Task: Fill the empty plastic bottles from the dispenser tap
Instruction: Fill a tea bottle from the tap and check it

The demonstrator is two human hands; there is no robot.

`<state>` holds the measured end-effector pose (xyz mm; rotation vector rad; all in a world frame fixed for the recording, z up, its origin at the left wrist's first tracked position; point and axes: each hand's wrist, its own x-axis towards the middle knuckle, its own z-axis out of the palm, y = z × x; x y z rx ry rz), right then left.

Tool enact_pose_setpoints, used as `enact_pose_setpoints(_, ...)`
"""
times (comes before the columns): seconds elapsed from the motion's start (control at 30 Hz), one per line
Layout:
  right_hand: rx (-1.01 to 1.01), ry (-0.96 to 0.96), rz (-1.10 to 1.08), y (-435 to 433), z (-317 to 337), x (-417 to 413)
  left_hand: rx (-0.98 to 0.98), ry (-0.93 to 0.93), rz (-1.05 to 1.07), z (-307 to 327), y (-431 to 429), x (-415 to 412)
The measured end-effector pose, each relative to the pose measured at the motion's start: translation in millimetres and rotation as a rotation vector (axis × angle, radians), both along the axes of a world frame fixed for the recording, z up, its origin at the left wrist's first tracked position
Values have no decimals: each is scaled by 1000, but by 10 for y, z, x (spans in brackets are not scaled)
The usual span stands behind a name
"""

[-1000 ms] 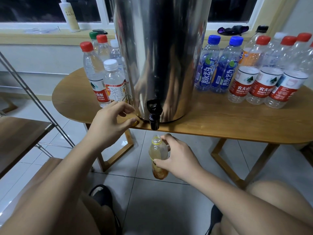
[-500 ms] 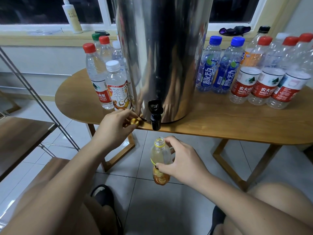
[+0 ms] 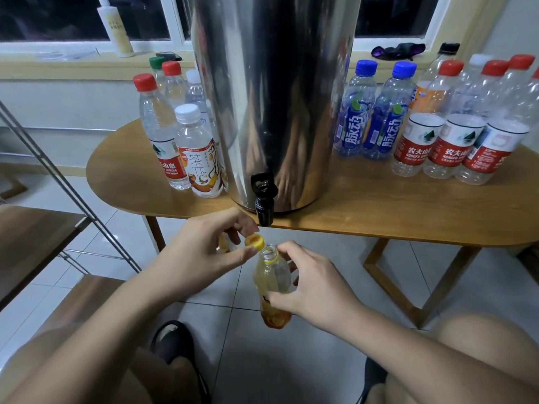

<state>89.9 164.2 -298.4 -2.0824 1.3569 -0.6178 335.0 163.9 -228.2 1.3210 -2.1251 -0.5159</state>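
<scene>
A tall steel dispenser (image 3: 274,97) stands on the wooden table (image 3: 379,205), its black tap (image 3: 264,199) hanging over the front edge. Below the tap my right hand (image 3: 315,284) grips a small clear bottle (image 3: 272,282) with an orange label, upright and uncapped. My left hand (image 3: 204,252) pinches its yellow cap (image 3: 254,241) just left of and above the bottle's mouth. No liquid runs from the tap.
Capped bottles (image 3: 175,141) stand left of the dispenser; blue-capped bottles (image 3: 370,112) and red-labelled ones (image 3: 455,135) stand to its right. A metal rack (image 3: 67,185) and wooden shelves lie at the left. My knees and a black shoe (image 3: 175,342) are below, over tiled floor.
My left hand picked the yellow cap off the table edge and carried it down and right to the bottle's mouth. My right hand kept the bottle under the tap.
</scene>
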Motion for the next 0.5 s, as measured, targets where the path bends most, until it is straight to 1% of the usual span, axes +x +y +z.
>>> enact_pose_setpoints(0.3,-7,14,50,28,-50,77,12,-70,-69,-97,-12,-40)
enact_pose_setpoints(0.5,-20,19,64,46,-66,79,12,-75,-76,-113,-17,-62)
